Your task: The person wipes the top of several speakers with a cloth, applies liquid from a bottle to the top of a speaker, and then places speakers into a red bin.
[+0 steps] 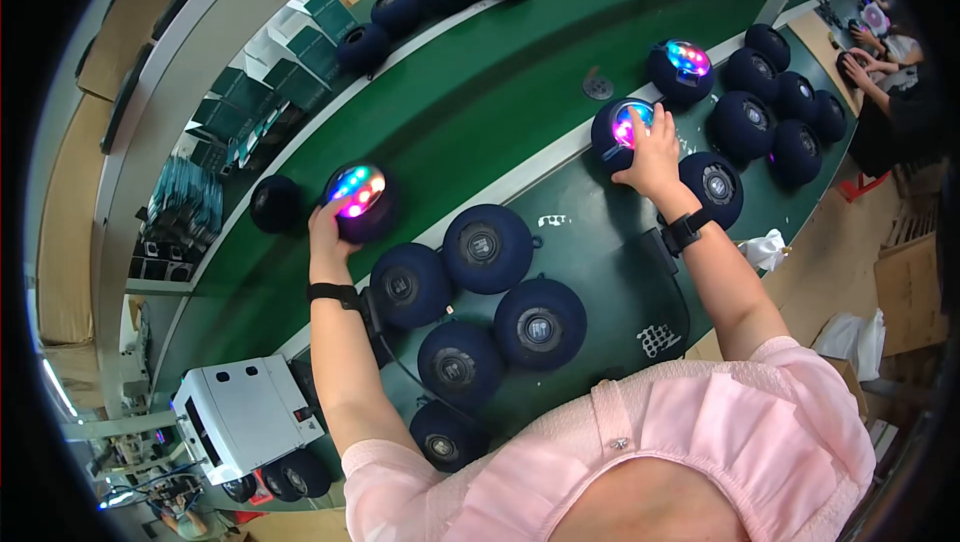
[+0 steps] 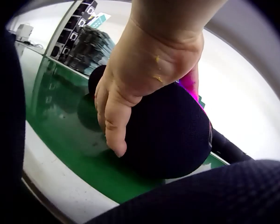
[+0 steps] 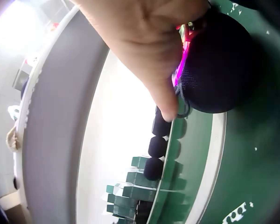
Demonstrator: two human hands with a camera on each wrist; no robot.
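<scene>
Wrist views are mostly skin and dark mesh. The left grip (image 1: 325,234) blocks the near side of the left speaker (image 1: 362,194). The left wrist view shows thumb and fingers curled round its body, so it's clamped on. The right grip (image 1: 655,154) lies over the right speaker (image 1: 610,134) and hides about half its lit face. One digit runs down the side by a cord loop, but I can't tell if it's clasping or just resting.

Both speakers are round dark blue mesh balls with faces glowing pink, blue and green. The left one sits on the green belt (image 1: 480,112) past the white rail (image 1: 545,164), the right one right at the rail.

A third lit speaker (image 1: 682,64) sits just beyond, and unlit ones (image 1: 488,247) crowd the near surface (image 1: 600,272) between the arms. There's a white machine box (image 1: 245,412) at the lower left and green cartons (image 1: 255,102) stacked beyond the belt. Another worker's hands (image 1: 868,62) are partly cut off at the far right.
</scene>
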